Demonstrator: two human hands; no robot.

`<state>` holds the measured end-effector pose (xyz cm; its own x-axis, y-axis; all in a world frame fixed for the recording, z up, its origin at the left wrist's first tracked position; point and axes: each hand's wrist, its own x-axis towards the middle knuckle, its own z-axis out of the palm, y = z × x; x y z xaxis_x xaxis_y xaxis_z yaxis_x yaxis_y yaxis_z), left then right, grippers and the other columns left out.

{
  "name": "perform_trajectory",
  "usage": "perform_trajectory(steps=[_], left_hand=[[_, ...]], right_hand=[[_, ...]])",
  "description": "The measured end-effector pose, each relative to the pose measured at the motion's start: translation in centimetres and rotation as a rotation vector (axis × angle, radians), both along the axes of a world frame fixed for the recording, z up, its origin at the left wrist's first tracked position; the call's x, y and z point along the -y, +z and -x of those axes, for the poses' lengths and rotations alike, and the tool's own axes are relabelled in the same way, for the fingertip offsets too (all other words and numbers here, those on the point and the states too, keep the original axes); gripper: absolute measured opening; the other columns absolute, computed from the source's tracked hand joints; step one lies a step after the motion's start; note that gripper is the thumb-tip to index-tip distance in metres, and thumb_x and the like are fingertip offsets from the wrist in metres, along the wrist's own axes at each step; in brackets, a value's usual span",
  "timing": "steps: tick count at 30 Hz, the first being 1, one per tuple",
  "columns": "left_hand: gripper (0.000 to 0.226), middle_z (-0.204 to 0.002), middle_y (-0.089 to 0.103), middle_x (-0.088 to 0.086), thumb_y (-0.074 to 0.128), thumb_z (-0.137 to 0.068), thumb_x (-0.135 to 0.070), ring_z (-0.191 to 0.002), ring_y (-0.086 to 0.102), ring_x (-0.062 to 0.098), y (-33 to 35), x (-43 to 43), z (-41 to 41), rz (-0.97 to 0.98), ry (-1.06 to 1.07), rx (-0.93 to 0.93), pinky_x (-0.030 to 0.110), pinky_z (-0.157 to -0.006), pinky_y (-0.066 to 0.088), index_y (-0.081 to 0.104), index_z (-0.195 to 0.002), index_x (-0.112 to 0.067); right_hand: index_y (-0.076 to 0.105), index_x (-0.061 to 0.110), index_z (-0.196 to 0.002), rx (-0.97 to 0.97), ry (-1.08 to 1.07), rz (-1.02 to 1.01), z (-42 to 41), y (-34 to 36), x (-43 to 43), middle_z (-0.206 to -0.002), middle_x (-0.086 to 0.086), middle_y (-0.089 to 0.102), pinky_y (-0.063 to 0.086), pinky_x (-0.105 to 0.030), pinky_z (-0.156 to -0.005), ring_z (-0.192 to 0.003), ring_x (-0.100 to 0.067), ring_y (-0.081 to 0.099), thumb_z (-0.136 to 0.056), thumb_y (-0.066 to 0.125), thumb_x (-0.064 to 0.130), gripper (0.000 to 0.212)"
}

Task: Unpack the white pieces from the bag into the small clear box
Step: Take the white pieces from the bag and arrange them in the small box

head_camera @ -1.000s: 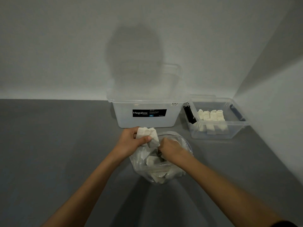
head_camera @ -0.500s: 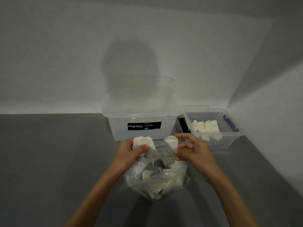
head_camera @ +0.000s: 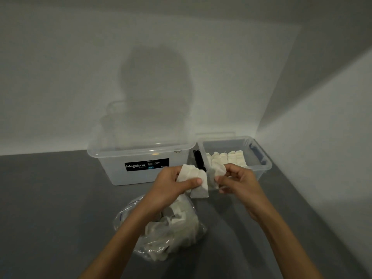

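White pieces (head_camera: 193, 176) bunched in left hand (head_camera: 171, 187), right hand (head_camera: 240, 185) pinching one piece (head_camera: 219, 171), hands apart, near bag (head_camera: 173, 236)

Dim, soft-focus view; head shadow on wall (head_camera: 157, 87).

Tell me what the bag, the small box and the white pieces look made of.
The bag: thin clear plastic film, glossy; it crumples and shows its contents. The small clear box: rigid see-through plastic, smooth; straight walls, moulded rim. The white pieces: matt, flat, slightly creased, probably paper or fabric sachets; too blurred to be sure.
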<state>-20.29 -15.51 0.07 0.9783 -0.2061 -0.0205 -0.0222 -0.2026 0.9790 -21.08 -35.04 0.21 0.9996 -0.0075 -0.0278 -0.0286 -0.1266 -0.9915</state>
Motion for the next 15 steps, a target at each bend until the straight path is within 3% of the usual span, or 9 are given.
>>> perform_trajectory(steps=[3, 7, 10, 12, 15], left_hand=[[0.026, -0.079, 0.070, -0.011, 0.075, -0.078, -0.025, -0.068, 0.066, -0.003, 0.9, 2.4, -1.4, -0.043, -0.025, 0.012, 0.009, -0.055, 0.046, 0.070, -0.102, -0.016], [0.033, -0.086, 0.070, -0.007, 0.075, -0.078, -0.031, -0.074, 0.066, 0.004, 1.4, 6.1, -3.8, -0.097, -0.051, 0.020, 0.011, -0.057, 0.047, 0.070, -0.107, -0.015], [0.026, -0.080, 0.072, -0.006, 0.075, -0.079, -0.027, -0.067, 0.066, -0.001, 1.4, 8.4, -5.6, -0.076, -0.053, 0.000, 0.013, -0.057, 0.049, 0.072, -0.101, -0.014], [0.021, -0.079, 0.073, -0.002, 0.075, -0.080, -0.026, -0.068, 0.067, 0.004, 1.2, 9.4, -6.8, -0.072, -0.027, 0.000, 0.020, -0.061, 0.053, 0.073, -0.096, -0.013], [0.018, -0.077, 0.074, -0.002, 0.074, -0.081, -0.028, -0.066, 0.067, 0.007, 1.1, 10.5, -8.4, -0.120, 0.019, 0.027, 0.020, -0.059, 0.053, 0.074, -0.094, -0.014]], right_hand=[[0.071, 0.008, -0.096, 0.055, 0.004, 0.080, -1.5, 0.7, 2.5, -0.078, -0.006, 0.066, 0.047, -0.019, -0.054, -0.062, -0.011, 0.058, -0.084, 0.067, 0.000, 0.015], [0.071, 0.010, -0.098, 0.070, 0.074, 0.071, -3.6, 1.7, 5.5, -0.079, -0.005, 0.069, 0.053, -0.023, -0.060, -0.066, -0.011, 0.062, -0.084, 0.068, 0.000, 0.018], [0.070, 0.012, -0.097, 0.039, 0.147, 0.057, -5.5, 2.5, 7.5, -0.078, -0.003, 0.070, 0.056, -0.023, -0.062, -0.067, -0.011, 0.064, -0.084, 0.067, -0.002, 0.019], [0.069, 0.012, -0.098, 0.035, 0.171, 0.068, -6.9, 2.9, 8.6, -0.080, -0.007, 0.071, 0.056, -0.026, -0.062, -0.067, -0.015, 0.064, -0.085, 0.068, 0.003, 0.015], [0.070, 0.010, -0.093, 0.120, 0.163, 0.195, -9.0, 3.6, 9.9, -0.078, -0.011, 0.071, 0.054, -0.029, -0.060, -0.065, -0.017, 0.064, -0.085, 0.070, 0.014, 0.009]])
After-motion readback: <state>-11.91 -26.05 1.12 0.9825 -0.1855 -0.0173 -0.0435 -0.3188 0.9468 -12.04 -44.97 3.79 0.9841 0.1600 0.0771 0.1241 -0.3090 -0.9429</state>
